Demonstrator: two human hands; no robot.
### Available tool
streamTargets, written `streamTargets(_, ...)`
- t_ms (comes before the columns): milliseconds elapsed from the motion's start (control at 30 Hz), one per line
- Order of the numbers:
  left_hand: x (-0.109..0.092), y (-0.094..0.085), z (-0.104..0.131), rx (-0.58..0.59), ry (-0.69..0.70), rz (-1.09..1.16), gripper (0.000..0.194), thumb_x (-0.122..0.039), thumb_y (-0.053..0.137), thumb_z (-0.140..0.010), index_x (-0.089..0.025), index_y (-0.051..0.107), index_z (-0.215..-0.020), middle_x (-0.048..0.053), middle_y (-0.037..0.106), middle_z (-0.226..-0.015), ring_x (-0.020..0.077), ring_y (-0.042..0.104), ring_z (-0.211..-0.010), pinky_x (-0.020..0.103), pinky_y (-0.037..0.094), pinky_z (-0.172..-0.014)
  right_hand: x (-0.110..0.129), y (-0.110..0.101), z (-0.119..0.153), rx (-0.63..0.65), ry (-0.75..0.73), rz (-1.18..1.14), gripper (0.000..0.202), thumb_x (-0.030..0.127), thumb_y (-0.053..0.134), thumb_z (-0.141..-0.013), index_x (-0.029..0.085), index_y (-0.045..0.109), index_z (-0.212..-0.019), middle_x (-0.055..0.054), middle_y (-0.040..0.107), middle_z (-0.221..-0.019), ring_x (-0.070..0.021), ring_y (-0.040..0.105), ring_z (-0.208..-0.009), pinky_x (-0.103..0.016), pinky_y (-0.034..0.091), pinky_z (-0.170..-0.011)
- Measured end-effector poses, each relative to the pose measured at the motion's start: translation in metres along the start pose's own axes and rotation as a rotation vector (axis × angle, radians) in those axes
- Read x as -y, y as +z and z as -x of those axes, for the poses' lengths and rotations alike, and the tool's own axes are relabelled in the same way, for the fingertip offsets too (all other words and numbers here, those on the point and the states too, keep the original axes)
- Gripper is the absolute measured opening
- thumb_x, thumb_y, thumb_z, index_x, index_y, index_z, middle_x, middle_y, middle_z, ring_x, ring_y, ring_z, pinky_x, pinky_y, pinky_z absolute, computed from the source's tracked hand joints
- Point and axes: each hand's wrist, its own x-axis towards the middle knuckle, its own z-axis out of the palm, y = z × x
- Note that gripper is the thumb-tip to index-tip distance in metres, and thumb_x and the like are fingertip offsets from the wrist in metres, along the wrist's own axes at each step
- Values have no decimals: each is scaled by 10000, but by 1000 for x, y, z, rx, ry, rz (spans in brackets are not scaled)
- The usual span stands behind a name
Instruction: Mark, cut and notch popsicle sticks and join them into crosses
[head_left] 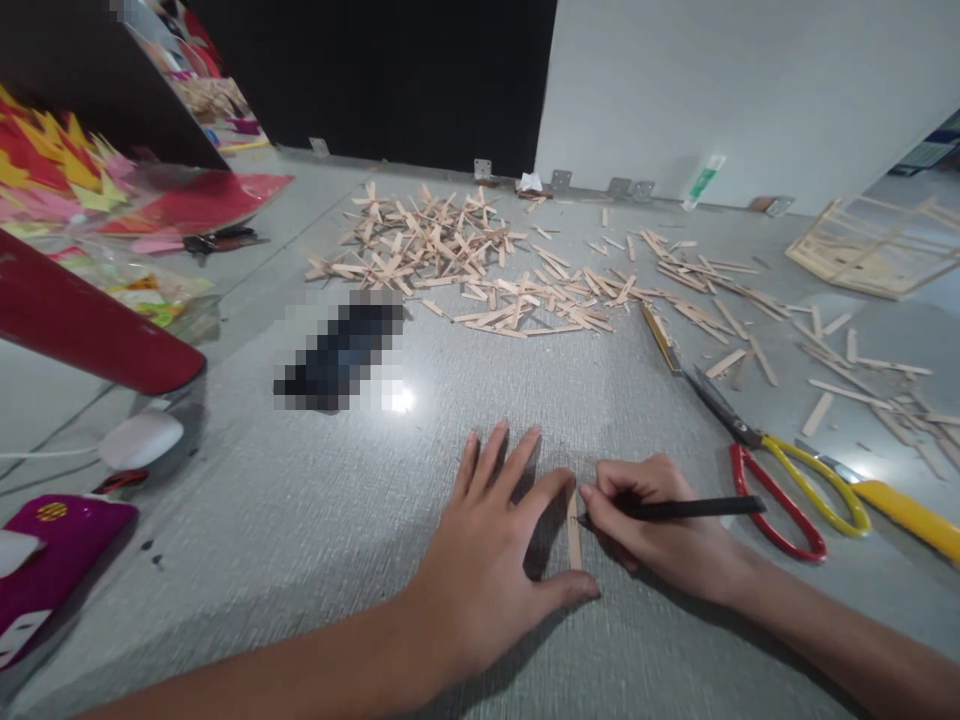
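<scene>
A short flat wooden stick (574,535) lies on the grey tabletop. My left hand (495,545) grips it between the index fingertip at its far end and the thumb at its near end. The other left fingers are spread flat on the surface. In my right hand (660,520) is a slim black pen (697,508), pinched between thumb and fingers, its tip at the stick's right side. Small dark marks show on the stick. Just right of that hand lie scissors (757,440) with one red and one yellow handle, blades pointing away.
Cut wooden sticks (435,245) are heaped and scattered at the back. A yellow utility knife (900,510) and a stick frame (870,250) are on the right. Leftward lie a purple phone case (67,560), a white charger (141,440), a red tube (90,320) and a blurred dark object (341,350).
</scene>
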Motion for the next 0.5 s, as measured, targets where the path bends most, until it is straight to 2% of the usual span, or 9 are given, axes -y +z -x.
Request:
streamTargets(167, 1, -1, 0, 1, 1, 12, 805, -777, 696, -835, -328, 548, -1485, 95, 287, -1734, 442, 145, -1607, 736, 174, -1264, -1, 0, 0, -12, -29, 33, 440, 306, 547, -1018, 239, 410, -604, 66, 468, -425, -77, 404, -381, -215, 269, -392)
streamTargets(367, 0, -2, 0, -3, 0, 27, 803, -759, 726, -823, -329, 554, -1479, 89, 282, -1737, 447, 144, -1606, 738, 168, -1266, -1, 0, -3, -32, -99, 107, 439, 231, 562, -965, 242, 323, -597, 89, 286, -514, -85, 268, -473, -262, 201, -445)
streamTargets(500, -1, -2, 0, 0, -4, 31, 794, -753, 731, -823, -324, 566, -1470, 95, 304, -1728, 452, 146, -1604, 744, 161, -1264, -1, -1, -3, -24, -120, 130, 436, 213, 568, -960, 237, 314, -605, 84, 253, -573, -92, 246, -515, -279, 200, -477)
